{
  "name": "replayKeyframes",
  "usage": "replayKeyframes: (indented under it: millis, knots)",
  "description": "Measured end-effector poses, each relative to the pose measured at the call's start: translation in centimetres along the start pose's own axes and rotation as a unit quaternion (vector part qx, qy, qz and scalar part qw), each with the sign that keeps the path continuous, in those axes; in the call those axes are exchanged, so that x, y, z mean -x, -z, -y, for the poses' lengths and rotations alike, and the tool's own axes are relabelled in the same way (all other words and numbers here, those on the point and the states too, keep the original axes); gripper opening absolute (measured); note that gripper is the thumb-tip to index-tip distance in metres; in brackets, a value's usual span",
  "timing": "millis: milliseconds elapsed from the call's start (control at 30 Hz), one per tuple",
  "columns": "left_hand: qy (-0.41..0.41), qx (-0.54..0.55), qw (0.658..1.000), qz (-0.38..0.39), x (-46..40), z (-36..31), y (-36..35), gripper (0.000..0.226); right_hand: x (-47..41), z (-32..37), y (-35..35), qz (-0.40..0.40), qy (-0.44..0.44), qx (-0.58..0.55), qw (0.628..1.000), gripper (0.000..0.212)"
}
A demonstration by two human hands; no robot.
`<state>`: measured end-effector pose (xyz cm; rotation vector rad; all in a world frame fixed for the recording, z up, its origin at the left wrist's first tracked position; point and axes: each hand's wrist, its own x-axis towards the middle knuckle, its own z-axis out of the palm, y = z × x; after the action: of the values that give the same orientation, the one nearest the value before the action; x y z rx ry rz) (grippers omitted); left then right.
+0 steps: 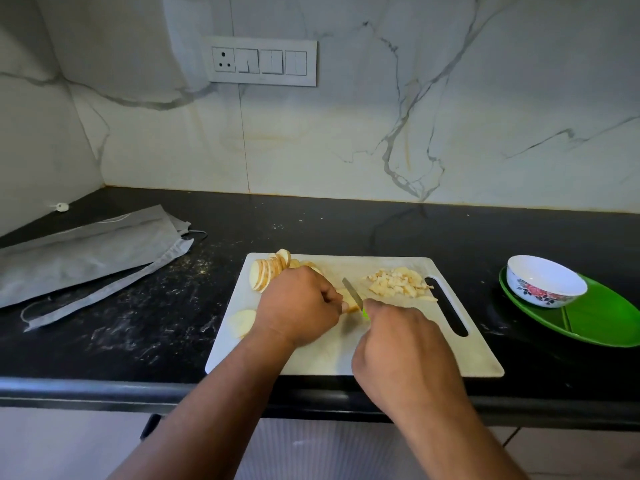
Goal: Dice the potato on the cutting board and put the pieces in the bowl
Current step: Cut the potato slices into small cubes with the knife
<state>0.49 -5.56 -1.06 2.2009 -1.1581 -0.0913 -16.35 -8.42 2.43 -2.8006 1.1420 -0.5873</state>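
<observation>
Two hands: both work over the white cutting board (311, 358), which lies on the black counter (138, 327).
Far left: a grey cloth bag (86, 258) lies flat on the counter, well apart from the board; a small white object (61, 207) sits behind it near the wall.
Board, left end: a row of round potato slices (268, 271) leans together at the far left corner; a few loose slices (244, 322) lie at the board's left edge.
Left hand (299, 306): fingers curled down, pinning a small stack of slices (351, 304) in the middle of the board.
Knife (352, 293): its blade rests against that stack, just beside the left fingertips; a bit of green handle shows.
Right hand (398, 344): clenched round the knife handle.
Board, right part: a heap of diced potato pieces (398, 284) lies beside the handle slot.
Right of the board: a white bowl (545, 282) with a flower pattern stands on a green plate (595, 320), apart from the board; no pieces show in it.
Wall: marble, with a switch panel (259, 61).
</observation>
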Motion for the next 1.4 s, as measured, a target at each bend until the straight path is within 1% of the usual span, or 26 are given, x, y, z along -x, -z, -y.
replayKeyframes:
  millis: [167, 300, 367, 467, 533, 633, 767, 900, 967, 1067, 1267, 1400]
  knots:
    - [-0.003, 0.0, 1.0, 0.005, -0.2, 0.2, 0.1, 0.007, 2.9, -0.7, 0.5, 0.054, 0.012, -0.013, 0.998, 0.056]
    - [-0.001, 0.005, 1.0, 0.007, -0.4, 0.3, 0.1, 0.009, 5.0, -1.2, 2.5, 0.098, 0.01, -0.021, 0.995, 0.058]
    - [0.005, 0.01, 1.0, -0.002, -0.3, 0.2, 0.2, 0.009, 4.8, -1.1, 2.7, 0.078, 0.015, -0.015, 0.997, 0.057]
    - [0.0, -0.006, 1.0, -0.008, 0.0, 0.1, 0.3, 0.009, 3.0, -0.3, 1.9, 0.01, 0.018, 0.02, 1.0, 0.056]
    - [-0.005, -0.016, 1.0, -0.006, 0.1, 0.0, 0.4, 0.009, 1.3, 0.2, 0.8, -0.008, 0.011, 0.024, 1.0, 0.051]
    - [-0.007, -0.013, 1.0, -0.005, 0.2, -0.1, 0.5, 0.01, 0.5, 1.0, -0.1, 0.002, 0.007, -0.004, 1.0, 0.044]
    - [-0.006, -0.008, 1.0, -0.003, -0.1, 0.2, 0.4, 0.008, 3.1, 0.4, -0.4, 0.026, 0.018, -0.013, 0.999, 0.053]
    - [-0.005, -0.007, 1.0, -0.003, -0.2, 0.2, 0.5, 0.007, 6.0, -0.2, 1.9, 0.038, 0.009, -0.016, 0.999, 0.057]
    - [-0.003, 0.002, 1.0, -0.001, -0.1, 0.2, 0.6, 0.007, 6.7, -0.2, 3.1, 0.013, 0.013, -0.009, 1.0, 0.054]
    - [-0.007, 0.007, 1.0, -0.009, -0.1, 0.1, 0.7, 0.006, 5.6, -0.2, 3.3, -0.059, 0.018, 0.001, 0.998, 0.048]
    - [-0.007, 0.012, 1.0, -0.023, 0.1, 0.3, 0.3, 0.009, 0.7, 1.1, 0.4, -0.031, -0.01, -0.033, 0.999, 0.03]
    - [-0.005, 0.009, 1.0, -0.02, 0.0, 0.3, 0.4, 0.01, 2.2, 0.8, -0.5, -0.028, 0.008, -0.055, 0.998, 0.031]
